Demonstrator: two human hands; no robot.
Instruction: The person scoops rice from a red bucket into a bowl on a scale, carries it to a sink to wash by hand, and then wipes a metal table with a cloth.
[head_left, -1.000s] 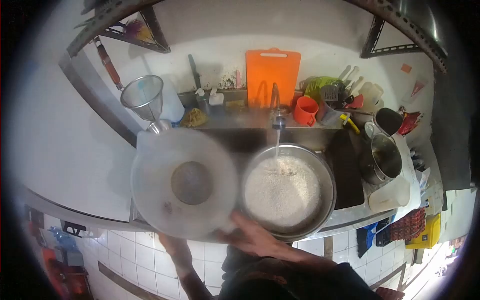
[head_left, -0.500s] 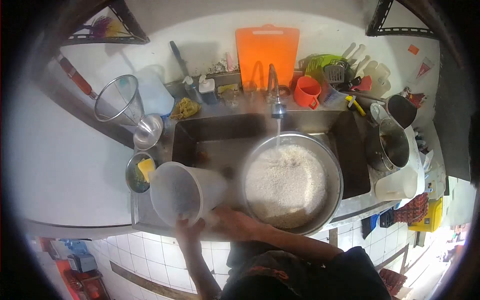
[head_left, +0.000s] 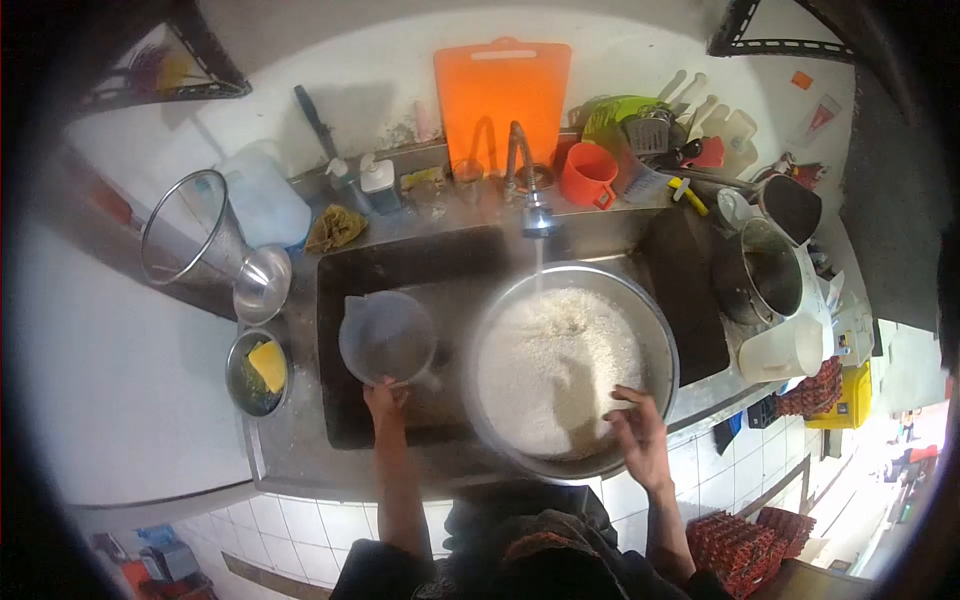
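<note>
head view: left hand (head_left: 384,402), fingers grasping plastic pitcher (head_left: 388,330) over sink (head_left: 430,253); right hand (head_left: 642,440), fingers loosely curled, released, by metal bowl (head_left: 658,365) of rice (head_left: 540,370), tap (head_left: 537,218) running.

A single head-worn camera looks forward and steeply down from close above the near side of the sink (head_left: 690,330). Its wide, curved view spans from the wearer's dark clothing (head_left: 540,550) at the near edge, past the left hand (head_left: 384,398) and right hand (head_left: 643,440), to the far wall (head_left: 350,60). Darkness rings the edges.
</note>
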